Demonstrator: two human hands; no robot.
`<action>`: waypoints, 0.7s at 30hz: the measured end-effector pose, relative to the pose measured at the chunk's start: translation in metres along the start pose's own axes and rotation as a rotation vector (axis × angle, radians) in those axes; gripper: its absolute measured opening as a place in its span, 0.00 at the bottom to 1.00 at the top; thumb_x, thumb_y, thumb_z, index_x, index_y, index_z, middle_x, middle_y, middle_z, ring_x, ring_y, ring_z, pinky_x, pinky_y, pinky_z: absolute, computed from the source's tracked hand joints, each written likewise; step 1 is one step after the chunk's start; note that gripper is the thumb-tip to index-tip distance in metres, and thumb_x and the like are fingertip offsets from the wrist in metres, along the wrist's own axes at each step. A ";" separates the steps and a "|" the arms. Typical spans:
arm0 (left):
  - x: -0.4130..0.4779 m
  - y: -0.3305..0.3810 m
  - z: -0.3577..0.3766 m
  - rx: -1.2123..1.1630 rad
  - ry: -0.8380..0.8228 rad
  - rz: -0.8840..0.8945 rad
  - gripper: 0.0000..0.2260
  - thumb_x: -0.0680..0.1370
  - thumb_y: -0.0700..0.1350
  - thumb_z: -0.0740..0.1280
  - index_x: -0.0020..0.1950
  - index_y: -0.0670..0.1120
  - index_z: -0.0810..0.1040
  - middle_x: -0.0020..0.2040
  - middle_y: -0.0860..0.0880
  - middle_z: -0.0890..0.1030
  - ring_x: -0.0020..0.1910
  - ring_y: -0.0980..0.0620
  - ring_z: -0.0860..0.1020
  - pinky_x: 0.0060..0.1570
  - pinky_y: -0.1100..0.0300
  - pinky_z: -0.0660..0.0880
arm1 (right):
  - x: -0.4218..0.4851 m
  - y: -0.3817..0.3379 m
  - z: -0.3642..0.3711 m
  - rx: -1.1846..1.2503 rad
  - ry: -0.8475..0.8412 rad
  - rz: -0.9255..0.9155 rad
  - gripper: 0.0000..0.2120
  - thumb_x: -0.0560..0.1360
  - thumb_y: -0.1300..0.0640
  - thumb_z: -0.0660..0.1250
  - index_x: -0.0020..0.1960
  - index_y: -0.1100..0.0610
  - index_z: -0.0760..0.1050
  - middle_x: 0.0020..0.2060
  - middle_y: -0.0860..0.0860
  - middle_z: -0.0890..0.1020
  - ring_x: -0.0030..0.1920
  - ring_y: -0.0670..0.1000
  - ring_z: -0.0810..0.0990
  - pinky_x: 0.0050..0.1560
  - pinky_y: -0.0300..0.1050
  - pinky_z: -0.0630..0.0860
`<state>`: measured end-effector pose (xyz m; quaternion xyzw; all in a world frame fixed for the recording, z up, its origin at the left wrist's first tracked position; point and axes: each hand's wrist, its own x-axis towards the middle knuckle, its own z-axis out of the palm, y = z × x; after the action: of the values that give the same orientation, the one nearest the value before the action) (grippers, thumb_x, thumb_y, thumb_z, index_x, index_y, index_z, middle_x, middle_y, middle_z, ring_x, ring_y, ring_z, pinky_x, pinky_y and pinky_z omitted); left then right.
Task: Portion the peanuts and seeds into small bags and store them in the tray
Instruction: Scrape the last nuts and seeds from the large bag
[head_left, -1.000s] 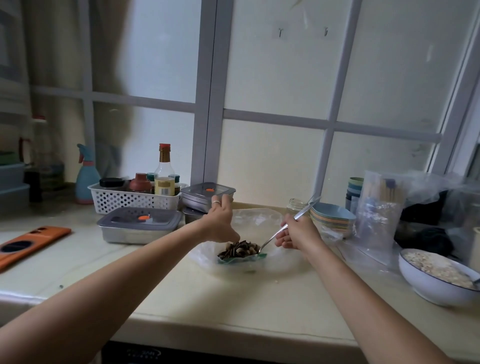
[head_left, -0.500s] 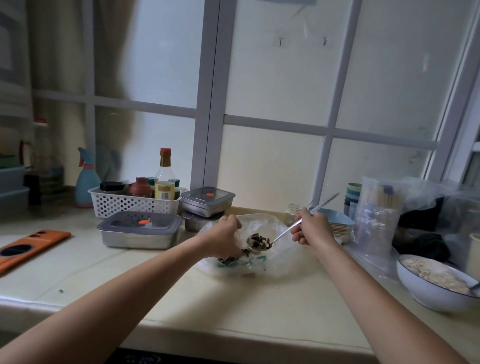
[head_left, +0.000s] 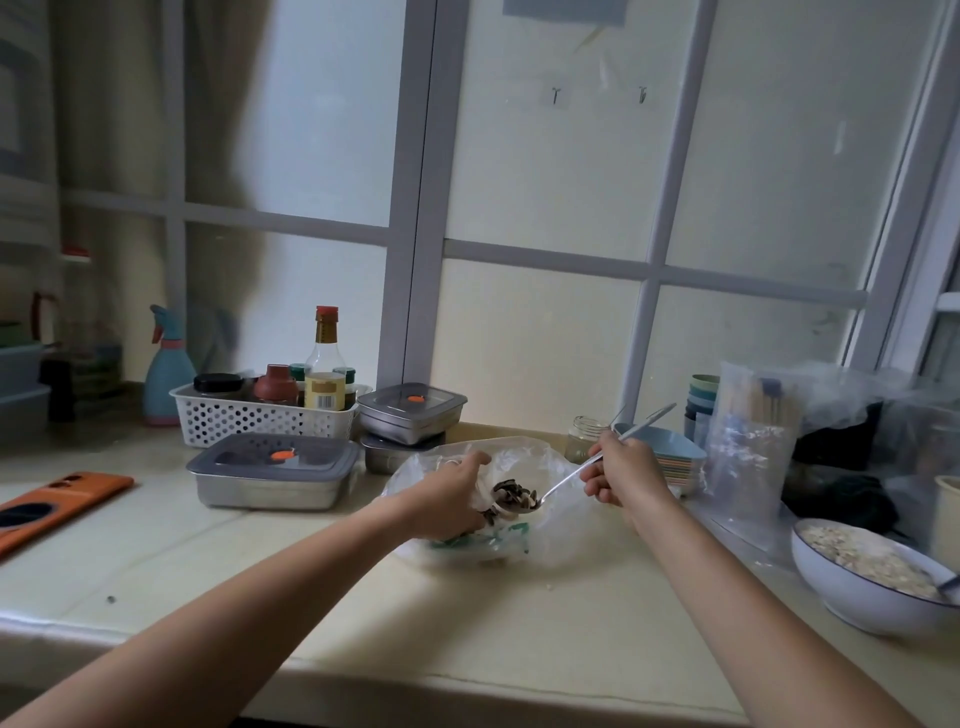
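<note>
Since a second ago the spoon (head_left: 574, 474) has lifted out of the pile, and it now holds sunflower seeds (head_left: 513, 494) level at the mouth of the small clear bag (head_left: 493, 513). The left hand (head_left: 451, 493) curls round this bag. The right hand (head_left: 619, 477) pinches the spoon's handle. Both are above a large plastic bag (head_left: 550, 460) in the middle of the tabletop (head_left: 519, 629).

You face a wide window (head_left: 545, 171) of frosted panes in a pale grey frame (head_left: 418, 208), rising from the far edge of the cream tabletop (head_left: 519, 623). Soft, dim daylight comes through the glass. Towards your far left corner a beige curtain (head_left: 114, 114) shows, with two small hooks (head_left: 556, 96) stuck on an upper pane.
</note>
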<state>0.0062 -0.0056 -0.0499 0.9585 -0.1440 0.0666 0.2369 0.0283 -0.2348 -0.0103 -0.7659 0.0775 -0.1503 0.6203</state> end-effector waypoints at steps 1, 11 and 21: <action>-0.002 0.001 0.000 0.009 -0.011 0.000 0.37 0.76 0.40 0.71 0.79 0.47 0.54 0.67 0.37 0.73 0.62 0.39 0.75 0.60 0.53 0.73 | 0.000 0.000 0.001 -0.002 -0.003 0.002 0.14 0.84 0.55 0.56 0.45 0.60 0.74 0.31 0.58 0.81 0.23 0.51 0.75 0.24 0.40 0.68; -0.005 0.005 0.009 -0.012 -0.123 0.007 0.44 0.77 0.51 0.71 0.81 0.52 0.42 0.77 0.38 0.62 0.79 0.41 0.58 0.77 0.47 0.59 | -0.004 -0.001 0.007 0.050 -0.058 0.020 0.11 0.82 0.57 0.56 0.47 0.60 0.74 0.28 0.56 0.79 0.20 0.49 0.73 0.22 0.37 0.66; 0.002 0.004 -0.002 0.010 0.006 -0.058 0.33 0.75 0.62 0.73 0.67 0.38 0.70 0.64 0.40 0.71 0.60 0.44 0.74 0.59 0.55 0.71 | -0.004 -0.004 0.000 0.018 -0.085 -0.019 0.13 0.83 0.56 0.56 0.48 0.62 0.75 0.30 0.57 0.80 0.21 0.49 0.74 0.24 0.38 0.68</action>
<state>0.0071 -0.0080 -0.0459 0.9633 -0.1151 0.0635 0.2342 0.0242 -0.2322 -0.0068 -0.7667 0.0425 -0.1239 0.6285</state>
